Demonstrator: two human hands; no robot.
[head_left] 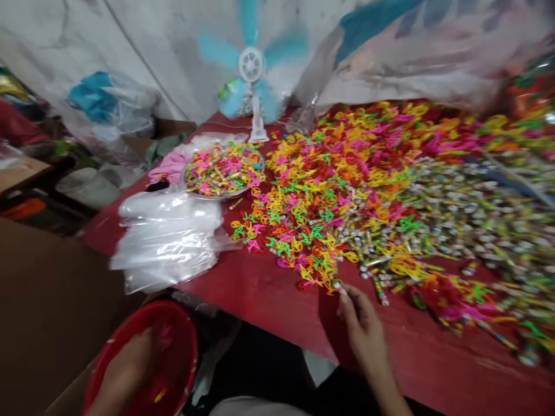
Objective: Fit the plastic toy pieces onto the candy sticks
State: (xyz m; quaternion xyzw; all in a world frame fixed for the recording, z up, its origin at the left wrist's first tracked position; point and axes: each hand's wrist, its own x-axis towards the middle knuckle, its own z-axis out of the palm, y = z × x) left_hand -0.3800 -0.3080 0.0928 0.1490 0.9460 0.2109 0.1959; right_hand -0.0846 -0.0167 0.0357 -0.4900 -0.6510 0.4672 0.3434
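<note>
My right hand (362, 315) is over the front part of the red table (269, 294), its thumb and fingers pinching a small white-tipped tube (340, 286) at the edge of a heap of colourful plastic pieces (303, 214). Down at the lower left, my left hand (130, 361) reaches into a red bucket (191, 358); it is blurred and its fingers are hidden. A pink piece (165, 331) lies beside it in the bucket, and a yellow piece (160, 395) sits lower down.
Clear plastic bags (169, 240) lie stacked at the table's left, near a tray (223, 169) heaped with colourful pieces. A turquoise fan (250, 65) stands behind. Many small tubes (459, 219) cover the right side. A brown cardboard box (52, 312) is at the left.
</note>
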